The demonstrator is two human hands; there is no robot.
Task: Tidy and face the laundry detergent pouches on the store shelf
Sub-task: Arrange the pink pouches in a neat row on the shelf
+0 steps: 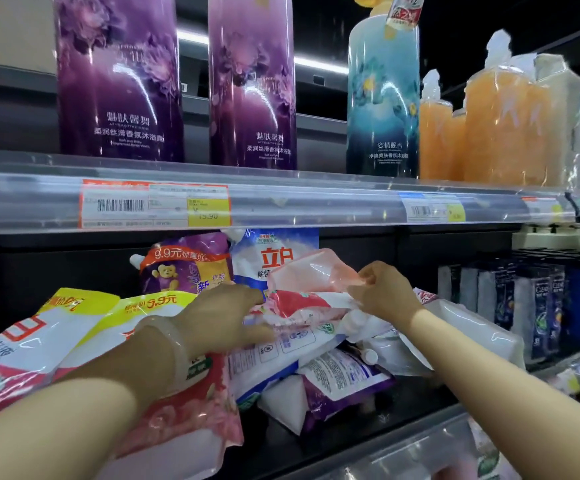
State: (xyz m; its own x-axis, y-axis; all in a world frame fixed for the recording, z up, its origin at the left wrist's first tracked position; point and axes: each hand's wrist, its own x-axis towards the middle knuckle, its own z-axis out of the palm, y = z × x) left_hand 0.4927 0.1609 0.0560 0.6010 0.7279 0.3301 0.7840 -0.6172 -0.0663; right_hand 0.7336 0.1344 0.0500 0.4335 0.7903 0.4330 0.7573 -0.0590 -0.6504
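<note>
A jumbled heap of detergent pouches fills the middle shelf. On top lies a pink and white pouch (311, 296), tilted. My left hand (226, 317) grips its left end and my right hand (382, 292) pinches its clear pink upper corner. Behind it stand a purple pouch with a bear (184, 268) and a blue and white pouch (274, 254). Yellow-topped white pouches (84, 327) lean at the left. A pink floral pouch (184, 410) lies under my left forearm. White and purple pouches (337, 379) lie flat beneath the heap.
The upper shelf rail (299, 202) with price tags hangs just above my hands. Tall purple bottles (119, 81), a teal bottle (382, 98) and orange refill pouches (496, 126) stand on it. Dark blue shampoo packs (538, 303) stand at the right. The black shelf front (351, 441) runs below.
</note>
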